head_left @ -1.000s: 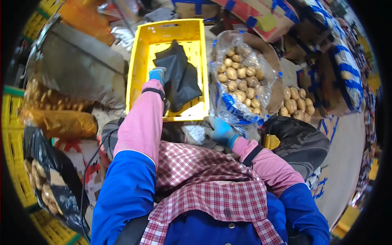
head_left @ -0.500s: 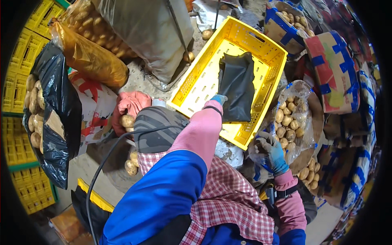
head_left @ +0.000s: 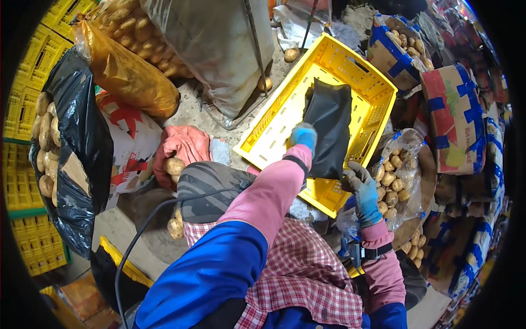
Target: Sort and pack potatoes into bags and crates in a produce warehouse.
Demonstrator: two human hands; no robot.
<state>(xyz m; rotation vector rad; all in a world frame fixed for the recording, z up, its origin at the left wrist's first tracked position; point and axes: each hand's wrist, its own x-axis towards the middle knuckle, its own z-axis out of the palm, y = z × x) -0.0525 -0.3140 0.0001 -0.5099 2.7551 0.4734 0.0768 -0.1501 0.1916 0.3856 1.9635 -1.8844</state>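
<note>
A folded black plastic sheet (head_left: 331, 118) lies in the yellow crate (head_left: 372, 82). My left hand (head_left: 303, 137), in a blue glove, is closed at the sheet's left side, gripping it, with the fingertips partly hidden. At the crate's near right side my right hand (head_left: 362, 189), in a blue and grey glove, reaches over the rim toward the sheet's lower corner, fingers bent and apart. Right of it, potatoes (head_left: 392, 183) sit in a round container lined with clear plastic (head_left: 413, 164).
Sacks of potatoes, orange (head_left: 129, 77) and black (head_left: 79, 148), stand left beside stacked yellow crates (head_left: 33, 241). A large grey bag (head_left: 208, 49) is behind. Taped cardboard boxes (head_left: 449, 115) line the right. A pink bag (head_left: 181, 142) with potatoes and a black cable (head_left: 139, 225) are nearby.
The view has swung since a second ago, so the crate appears tilted. My right hand has risen from below the crate to its right rim. My left hand stays at the sheet.
</note>
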